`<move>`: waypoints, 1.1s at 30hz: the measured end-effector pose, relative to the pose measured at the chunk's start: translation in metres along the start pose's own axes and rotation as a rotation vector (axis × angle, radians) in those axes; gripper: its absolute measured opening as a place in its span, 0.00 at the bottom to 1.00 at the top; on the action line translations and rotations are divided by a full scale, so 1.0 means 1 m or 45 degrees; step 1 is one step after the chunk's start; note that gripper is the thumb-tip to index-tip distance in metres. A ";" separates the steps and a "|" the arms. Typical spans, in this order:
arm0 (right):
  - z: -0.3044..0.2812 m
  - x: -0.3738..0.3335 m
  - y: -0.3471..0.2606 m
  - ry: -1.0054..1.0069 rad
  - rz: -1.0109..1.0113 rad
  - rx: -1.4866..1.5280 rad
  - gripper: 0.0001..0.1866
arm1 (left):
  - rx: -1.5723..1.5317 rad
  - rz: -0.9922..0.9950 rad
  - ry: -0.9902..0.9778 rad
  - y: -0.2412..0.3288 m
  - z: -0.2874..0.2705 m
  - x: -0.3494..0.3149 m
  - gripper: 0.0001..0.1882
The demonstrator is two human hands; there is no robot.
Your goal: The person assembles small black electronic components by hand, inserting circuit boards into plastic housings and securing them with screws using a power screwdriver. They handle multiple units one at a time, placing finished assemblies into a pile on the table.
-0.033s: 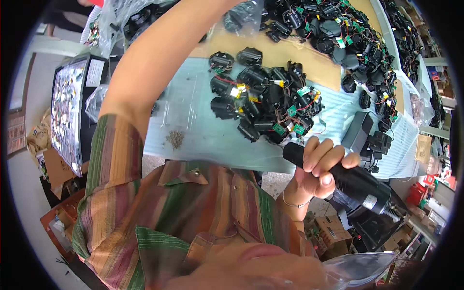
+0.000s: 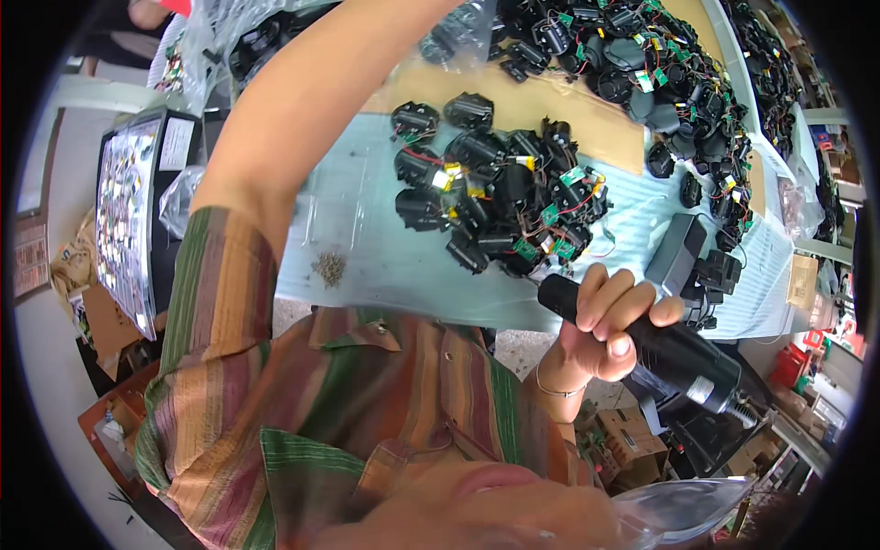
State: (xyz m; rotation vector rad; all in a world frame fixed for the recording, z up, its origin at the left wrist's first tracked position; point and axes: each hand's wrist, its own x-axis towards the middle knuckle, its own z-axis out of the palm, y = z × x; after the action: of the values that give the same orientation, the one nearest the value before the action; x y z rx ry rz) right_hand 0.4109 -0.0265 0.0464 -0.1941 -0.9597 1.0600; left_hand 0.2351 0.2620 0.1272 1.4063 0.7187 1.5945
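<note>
My right hand [image 2: 610, 321] is wrapped round a black electric screwdriver [image 2: 683, 356], held above the table's near edge with its silver, ribbed end pointing down to the right. My left forearm [image 2: 316, 101] stretches up across the far left of the table, and the hand lies beyond the top edge of the view. Between the arms sits a cluster of black device housings [image 2: 495, 188] with green circuit boards, red wires and yellow-wrapped parts. A small heap of screws [image 2: 328, 269] lies to its left on the pale blue table cover [image 2: 367, 238].
A large pile of similar housings [image 2: 632, 87] fills the far right on brown cardboard [image 2: 600, 133]. Clear plastic bags [image 2: 458, 37] lie at the back. A dark grey box-shaped device [image 2: 676, 249] stands at the right. A tray of small parts [image 2: 128, 220] is at the left.
The view has shifted very slightly. My right hand keeps its hold on the screwdriver, and my left arm stays stretched out. Far left, another person's arm has moved a little.
</note>
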 end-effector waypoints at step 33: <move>0.003 -0.018 -0.029 0.006 -0.123 -0.031 0.22 | 0.637 -0.323 -1.422 0.027 -0.006 -0.095 0.17</move>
State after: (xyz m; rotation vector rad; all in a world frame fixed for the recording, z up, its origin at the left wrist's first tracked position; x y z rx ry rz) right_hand 0.4252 -0.0566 0.0536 -0.1684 -0.9688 0.9597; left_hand 0.2215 0.1662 0.1046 2.1297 0.5553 0.2596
